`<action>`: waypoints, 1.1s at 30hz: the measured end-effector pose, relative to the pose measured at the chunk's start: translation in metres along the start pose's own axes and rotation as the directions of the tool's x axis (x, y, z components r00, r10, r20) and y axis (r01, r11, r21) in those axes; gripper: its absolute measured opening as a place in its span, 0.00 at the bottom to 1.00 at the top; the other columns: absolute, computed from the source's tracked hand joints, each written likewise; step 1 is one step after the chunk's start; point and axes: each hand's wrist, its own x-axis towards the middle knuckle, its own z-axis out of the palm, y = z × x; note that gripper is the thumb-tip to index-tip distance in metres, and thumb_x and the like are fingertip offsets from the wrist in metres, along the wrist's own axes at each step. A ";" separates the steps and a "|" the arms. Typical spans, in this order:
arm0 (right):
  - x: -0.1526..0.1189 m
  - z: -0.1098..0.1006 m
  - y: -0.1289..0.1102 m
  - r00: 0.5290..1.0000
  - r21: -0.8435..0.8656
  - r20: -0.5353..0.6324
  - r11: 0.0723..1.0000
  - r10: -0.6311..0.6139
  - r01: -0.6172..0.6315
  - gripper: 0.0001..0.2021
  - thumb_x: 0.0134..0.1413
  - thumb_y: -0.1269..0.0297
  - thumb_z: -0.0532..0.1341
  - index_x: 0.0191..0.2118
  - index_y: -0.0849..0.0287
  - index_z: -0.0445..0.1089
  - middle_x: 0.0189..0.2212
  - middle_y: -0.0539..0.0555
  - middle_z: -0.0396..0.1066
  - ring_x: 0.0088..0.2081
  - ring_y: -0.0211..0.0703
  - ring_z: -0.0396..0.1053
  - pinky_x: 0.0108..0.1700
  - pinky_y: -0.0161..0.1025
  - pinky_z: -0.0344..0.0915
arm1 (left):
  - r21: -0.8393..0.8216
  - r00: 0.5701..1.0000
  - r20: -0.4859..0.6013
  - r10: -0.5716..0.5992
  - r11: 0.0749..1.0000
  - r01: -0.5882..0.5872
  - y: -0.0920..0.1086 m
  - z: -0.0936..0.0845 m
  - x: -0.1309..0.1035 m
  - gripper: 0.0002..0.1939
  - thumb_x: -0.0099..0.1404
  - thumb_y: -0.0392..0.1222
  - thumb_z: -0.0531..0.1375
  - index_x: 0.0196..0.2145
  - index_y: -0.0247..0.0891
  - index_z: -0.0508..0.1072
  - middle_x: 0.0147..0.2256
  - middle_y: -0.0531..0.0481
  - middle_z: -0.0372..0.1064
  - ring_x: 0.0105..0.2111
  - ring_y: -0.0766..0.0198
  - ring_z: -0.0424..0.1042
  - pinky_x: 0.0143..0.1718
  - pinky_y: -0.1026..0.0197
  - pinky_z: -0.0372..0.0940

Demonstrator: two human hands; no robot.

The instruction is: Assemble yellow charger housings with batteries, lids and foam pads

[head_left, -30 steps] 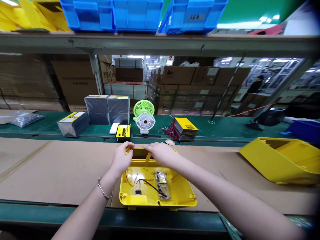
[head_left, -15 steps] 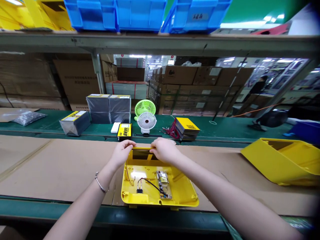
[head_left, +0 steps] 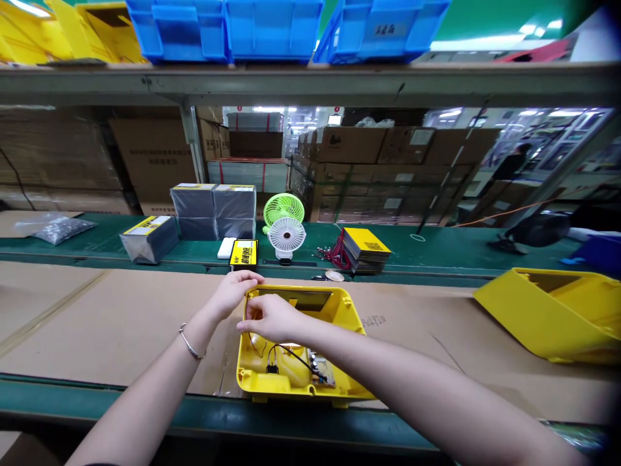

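Observation:
A yellow plastic housing [head_left: 276, 388] lies open side up in front of me. Inside it are a circuit board [head_left: 324, 369], a black power socket [head_left: 272, 369] with a black cable, and thin wires [head_left: 257, 346] along the left wall. A dark panel [head_left: 315, 299] fills the window in its far wall. My left hand [head_left: 237, 289] grips the housing's far left corner, fingers closed on the rim. Over the left part of the interior, my right hand [head_left: 274, 317] has its fingers pinched beside the thin wires. Whatever is between those fingertips is hidden.
Another yellow housing [head_left: 548, 317] lies at the right on the cardboard [head_left: 145, 323]. Behind stand two small fans [head_left: 286, 234], a stack of yellow-topped panels [head_left: 366, 249] with red wires, wrapped boxes [head_left: 213, 213] and a yellow-black box [head_left: 244, 254]. Blue bins [head_left: 274, 32] sit on the shelf above.
My right hand has left the far rim and moved left and nearer, into the housing beside the thin wires. My left hand has stayed at the far left corner.

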 end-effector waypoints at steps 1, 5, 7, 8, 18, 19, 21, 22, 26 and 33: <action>0.001 -0.003 0.001 1.000 0.070 0.005 0.997 -0.009 0.008 0.13 0.46 0.54 0.61 0.26 0.60 0.68 0.22 0.48 0.68 0.24 0.34 0.63 0.25 0.31 0.57 | 0.004 1.000 0.005 0.000 1.000 0.000 0.001 0.000 0.000 0.11 0.54 0.41 0.57 0.33 0.34 0.74 0.37 0.44 0.73 0.37 0.59 0.70 0.40 0.57 0.63; 0.000 -0.021 0.005 0.994 0.412 0.101 0.911 -0.035 -0.010 0.09 0.49 0.61 0.59 0.25 0.62 0.66 0.24 0.51 0.70 0.26 0.35 0.67 0.31 0.32 0.64 | 0.042 0.999 0.032 0.000 0.999 -0.001 0.003 -0.001 0.002 0.12 0.54 0.43 0.57 0.34 0.33 0.74 0.36 0.43 0.73 0.35 0.60 0.70 0.38 0.58 0.63; -0.004 -0.033 0.009 0.987 0.551 0.150 0.833 -0.052 -0.040 0.09 0.49 0.60 0.59 0.27 0.61 0.65 0.26 0.53 0.71 0.27 0.36 0.69 0.32 0.34 0.66 | 0.081 0.999 0.044 -0.006 0.997 0.002 0.004 -0.001 0.002 0.13 0.55 0.43 0.57 0.35 0.34 0.74 0.35 0.44 0.73 0.34 0.61 0.70 0.38 0.58 0.63; -0.007 -0.039 0.012 0.983 0.595 0.175 0.802 -0.061 -0.056 0.09 0.50 0.60 0.58 0.29 0.61 0.64 0.27 0.53 0.71 0.27 0.36 0.70 0.32 0.35 0.66 | 0.106 0.999 0.045 -0.009 0.994 0.005 0.004 -0.001 0.002 0.13 0.55 0.43 0.56 0.36 0.34 0.74 0.36 0.44 0.73 0.35 0.61 0.70 0.38 0.59 0.63; -0.043 -0.047 0.035 0.985 -0.225 0.144 0.966 -0.098 0.129 0.13 0.49 0.65 0.57 0.40 0.52 0.74 0.36 0.52 0.75 0.37 0.44 0.71 0.40 0.37 0.63 | 0.505 0.971 0.157 -0.181 0.859 0.078 0.018 -0.015 0.022 0.09 0.46 0.39 0.61 0.28 0.35 0.77 0.25 0.48 0.73 0.25 0.63 0.69 0.27 0.63 0.63; -0.046 -0.044 0.036 0.986 -0.275 0.132 0.951 -0.107 0.140 0.13 0.49 0.65 0.56 0.41 0.52 0.74 0.38 0.52 0.75 0.39 0.46 0.70 0.42 0.37 0.62 | 0.539 0.963 0.177 -0.203 0.839 0.078 0.021 -0.016 0.027 0.09 0.44 0.37 0.61 0.27 0.35 0.77 0.23 0.49 0.72 0.24 0.64 0.68 0.25 0.64 0.63; -0.051 -0.042 0.037 0.982 -0.324 0.134 0.930 -0.135 0.172 0.14 0.51 0.65 0.56 0.42 0.52 0.74 0.39 0.52 0.74 0.40 0.46 0.70 0.43 0.37 0.62 | 0.598 0.948 0.213 -0.236 0.799 0.065 0.026 -0.016 0.034 0.09 0.41 0.33 0.61 0.25 0.36 0.76 0.21 0.51 0.71 0.21 0.65 0.67 0.23 0.65 0.61; -0.053 -0.044 0.038 0.979 -0.335 0.126 0.922 -0.160 0.194 0.13 0.52 0.65 0.55 0.41 0.53 0.74 0.38 0.52 0.74 0.40 0.45 0.70 0.42 0.37 0.62 | 0.622 0.942 0.228 -0.247 0.781 0.054 0.028 -0.016 0.037 0.09 0.40 0.31 0.60 0.24 0.36 0.75 0.20 0.52 0.70 0.21 0.65 0.67 0.22 0.65 0.61; -0.062 -0.064 0.044 0.956 -0.426 -0.117 0.883 -0.269 0.196 0.11 0.56 0.65 0.53 0.37 0.55 0.73 0.35 0.52 0.73 0.38 0.41 0.67 0.41 0.36 0.62 | 0.676 0.937 0.259 -0.234 0.737 -0.003 0.031 -0.010 0.042 0.10 0.36 0.27 0.58 0.20 0.37 0.72 0.20 0.53 0.69 0.20 0.66 0.66 0.19 0.67 0.57; -0.065 -0.086 0.084 0.895 -0.647 -0.407 0.749 -0.182 -0.142 0.08 0.52 0.67 0.57 0.37 0.58 0.72 0.34 0.56 0.71 0.40 0.46 0.66 0.42 0.40 0.62 | 0.660 0.971 0.208 -0.121 0.750 -0.048 0.026 0.001 0.030 0.08 0.40 0.27 0.55 0.20 0.37 0.66 0.21 0.54 0.65 0.23 0.66 0.65 0.20 0.67 0.56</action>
